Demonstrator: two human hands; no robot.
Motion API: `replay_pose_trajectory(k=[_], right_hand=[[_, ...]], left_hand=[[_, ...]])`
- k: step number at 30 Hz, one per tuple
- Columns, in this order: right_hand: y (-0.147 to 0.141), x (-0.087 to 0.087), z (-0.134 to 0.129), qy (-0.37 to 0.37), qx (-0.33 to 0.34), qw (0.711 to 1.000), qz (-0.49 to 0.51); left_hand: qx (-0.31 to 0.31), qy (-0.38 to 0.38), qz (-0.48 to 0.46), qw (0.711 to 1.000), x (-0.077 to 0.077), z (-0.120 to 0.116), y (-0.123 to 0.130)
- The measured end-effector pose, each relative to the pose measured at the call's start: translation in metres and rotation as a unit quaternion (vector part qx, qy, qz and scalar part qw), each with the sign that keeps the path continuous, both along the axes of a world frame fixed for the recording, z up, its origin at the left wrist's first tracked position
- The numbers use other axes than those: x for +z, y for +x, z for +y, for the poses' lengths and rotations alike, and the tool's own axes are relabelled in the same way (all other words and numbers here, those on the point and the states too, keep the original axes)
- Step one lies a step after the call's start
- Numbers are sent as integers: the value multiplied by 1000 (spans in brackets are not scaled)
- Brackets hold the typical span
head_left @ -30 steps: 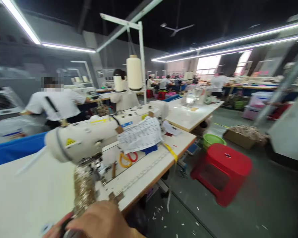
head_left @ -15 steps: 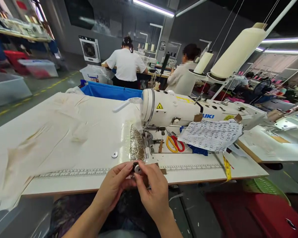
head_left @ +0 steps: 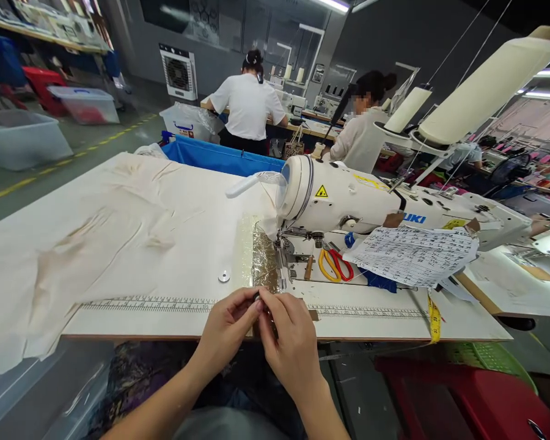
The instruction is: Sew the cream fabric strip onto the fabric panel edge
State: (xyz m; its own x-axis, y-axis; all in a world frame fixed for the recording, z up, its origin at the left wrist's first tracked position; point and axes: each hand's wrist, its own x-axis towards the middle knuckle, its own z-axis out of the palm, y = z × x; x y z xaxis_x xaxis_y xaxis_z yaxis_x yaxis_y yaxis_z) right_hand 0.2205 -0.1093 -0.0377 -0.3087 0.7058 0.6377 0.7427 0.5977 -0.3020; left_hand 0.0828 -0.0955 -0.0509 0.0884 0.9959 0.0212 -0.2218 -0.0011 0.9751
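My left hand (head_left: 231, 324) and my right hand (head_left: 286, 327) meet above the front edge of the table. Fingers and thumbs of both are closed around a small, round metal bobbin (head_left: 257, 297). Only a dark sliver of it shows now; whether it sits in a case cannot be seen. Another silver bobbin (head_left: 224, 277) lies flat on the table, left of and beyond my hands. Just past my fingers stands the white sewing machine (head_left: 339, 192), its needle area above a shiny taped strip (head_left: 264, 256).
Cream fabric (head_left: 114, 244) spreads over the table's left side. Scissors (head_left: 335, 265) and a handwritten sheet (head_left: 412, 253) are at the machine. A printed ruler (head_left: 151, 304) runs along the front edge, and a yellow tape measure (head_left: 434, 318) hangs at right. Two people sit working beyond.
My fingers have closed further over the bobbin, whose pale face was showing before and is now mostly covered. The whole view has shifted, so the table and machine appear farther right.
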Motion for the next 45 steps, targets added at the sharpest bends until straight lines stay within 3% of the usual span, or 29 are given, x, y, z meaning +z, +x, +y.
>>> replay_pose_trajectory(k=[5, 10, 15, 20, 24, 27, 32, 34, 36, 39, 42, 45], right_hand=[[6, 8, -4, -55, -25, 997, -51], [12, 21, 1, -69, -1, 994, -80], [17, 31, 18, -67, 31, 997, -23], [20, 28, 29, -60, 4, 997, 41], [21, 24, 26, -58, -18, 991, 119], [20, 21, 19, -119, 14, 963, 243], [16, 15, 7, -250, 171, 837, 456], [16, 13, 6, -255, 206, 810, 486], [17, 11, 7, -229, 187, 827, 477], [18, 10, 7, -169, 107, 879, 432], [15, 11, 0, -151, 58, 919, 359], [4, 12, -12, -137, 45, 959, 244]], left_hand=[[21, 23, 48, 998, -3, 3, -3], [-29, 1, 46, 998, 1, 4, -3], [-77, -25, 23, 996, 7, 1, -1], [-135, -85, -62, 985, 4, -3, 1], [-140, -106, -80, 981, -1, -4, 0], [-131, -112, -85, 981, -2, -4, -1], [-113, -100, -88, 985, 2, -3, -4], [-115, -99, -99, 983, 4, -4, -7], [-126, -110, -122, 978, 7, -5, -11], [-117, -105, -134, 978, 8, -9, -18], [-51, -41, -83, 994, 6, -11, -21], [40, 65, 33, 997, 6, -12, -21]])
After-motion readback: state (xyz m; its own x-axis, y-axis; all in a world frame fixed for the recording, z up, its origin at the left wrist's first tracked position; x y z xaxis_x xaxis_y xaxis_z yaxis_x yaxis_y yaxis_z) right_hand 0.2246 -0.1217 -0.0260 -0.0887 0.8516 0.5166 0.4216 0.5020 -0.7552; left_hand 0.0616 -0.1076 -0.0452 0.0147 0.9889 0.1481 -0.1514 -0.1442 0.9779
